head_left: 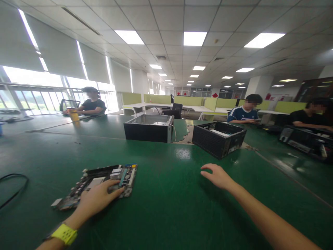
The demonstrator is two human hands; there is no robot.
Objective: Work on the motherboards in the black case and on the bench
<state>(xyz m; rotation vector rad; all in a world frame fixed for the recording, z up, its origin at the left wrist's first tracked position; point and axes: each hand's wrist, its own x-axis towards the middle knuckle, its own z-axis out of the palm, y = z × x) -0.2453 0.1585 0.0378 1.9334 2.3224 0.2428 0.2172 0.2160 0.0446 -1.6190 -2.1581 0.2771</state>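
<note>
A computer motherboard (104, 178) lies flat on the green table (169, 208), near its front left. My left hand (97, 198), with a yellow band on its wrist, rests on the board's near edge, fingers stretched flat over it. My right hand (217, 176) hovers just above the bare table to the right of the board, fingers loosely apart and holding nothing. It points toward a black open computer case (218, 138) standing further back.
A second open case (148, 128) stands mid-table behind the board. More computer hardware (304, 140) sits at the far right. A black cable (13, 189) loops at the left edge. Three people sit at the far side of the table.
</note>
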